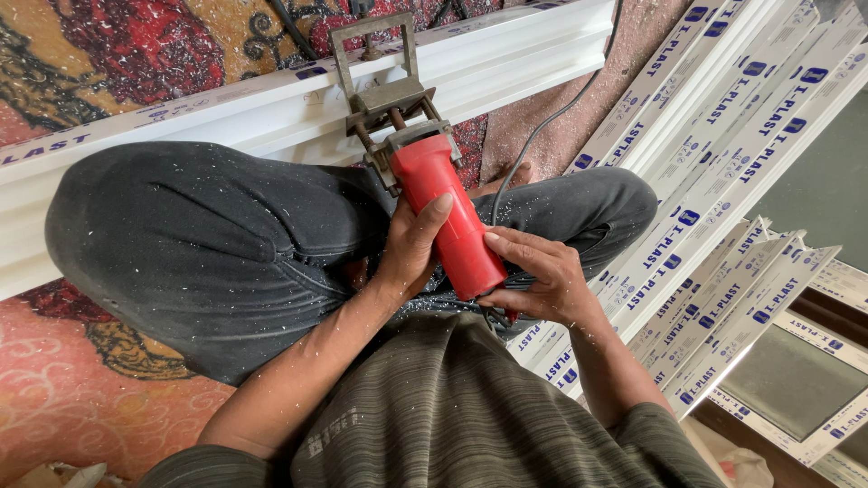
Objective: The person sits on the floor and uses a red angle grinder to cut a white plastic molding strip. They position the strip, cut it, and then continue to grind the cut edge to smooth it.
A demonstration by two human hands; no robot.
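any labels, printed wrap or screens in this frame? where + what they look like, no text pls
Printed film on the long white profile across the top, under the red power tool: white, small blue marks.
Printed film on the stacked profiles at right, running diagonally: white strips, repeated blue lettering with blue oblong badges.
Same film on the window frame at lower right: white border around grey glass.
No screens or signs.

Red power tool [449,217], long cylindrical plastic body, lying slantwise across the lap, rear end lowest and nearest the chest; grey metal head with rusty framed jig at the front, pressed onto the long white plastic profile [271,113]; black cable trailing from the rear; profile running from the left edge up toward the top right, ridged, dusted with white shavings, resting across the patterned carpet.
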